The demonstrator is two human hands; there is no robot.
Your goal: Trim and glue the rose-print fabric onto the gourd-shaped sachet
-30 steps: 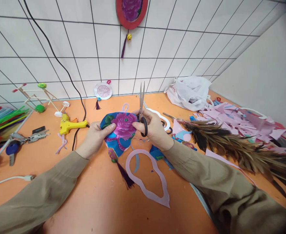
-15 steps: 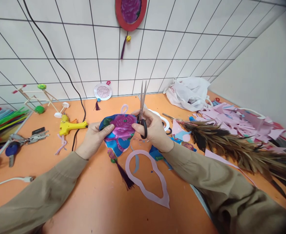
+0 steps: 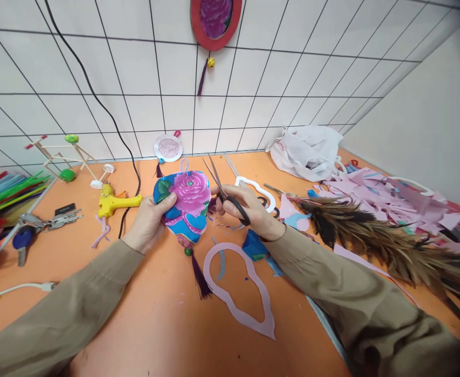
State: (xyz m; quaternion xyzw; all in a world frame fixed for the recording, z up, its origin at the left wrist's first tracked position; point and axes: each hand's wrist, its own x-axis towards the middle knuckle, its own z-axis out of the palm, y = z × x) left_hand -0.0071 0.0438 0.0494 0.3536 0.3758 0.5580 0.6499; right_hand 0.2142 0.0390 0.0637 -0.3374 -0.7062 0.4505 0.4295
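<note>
Tipped leftward since the earlier frame, our scissors (image 3: 242, 210) angle toward the tiled wall (image 3: 175, 68). On our orange tabletop (image 3: 151, 324), the yellow glue gun (image 3: 120, 202) lies at left; left of centre, our left hand (image 3: 148, 220) pinches the flowered ornament (image 3: 188, 204); at centre, our right hand (image 3: 256, 212) grips the scissors. Plain wall (image 3: 437, 115) fills the upper right.

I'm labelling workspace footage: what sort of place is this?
Probably a craft workspace: a yellow glue gun, heaped pink offcuts and scissors in the right hand suggest it.
</note>
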